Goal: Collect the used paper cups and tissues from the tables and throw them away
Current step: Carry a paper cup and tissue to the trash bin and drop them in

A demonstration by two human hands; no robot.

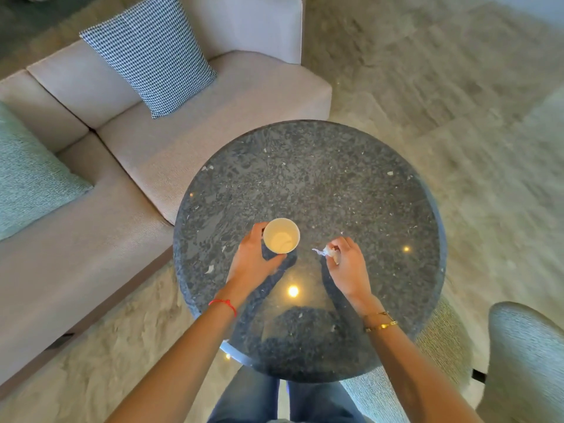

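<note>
A white paper cup (281, 236) stands upright on the round dark speckled table (320, 178), empty as far as I can see inside. My left hand (253, 257) wraps around the cup's left and near side, thumb and fingers on its wall. To the right, my right hand (346, 264) pinches a small crumpled white tissue (328, 251) between the fingertips, just above or on the tabletop. A scrap of the tissue sticks out to the left of the fingers.
A beige sofa (122, 154) with a patterned cushion (149, 53) and a green cushion (27, 178) stands left of the table. A light upholstered chair (525, 355) sits at the lower right. Beige carpet (457, 87) surrounds the table.
</note>
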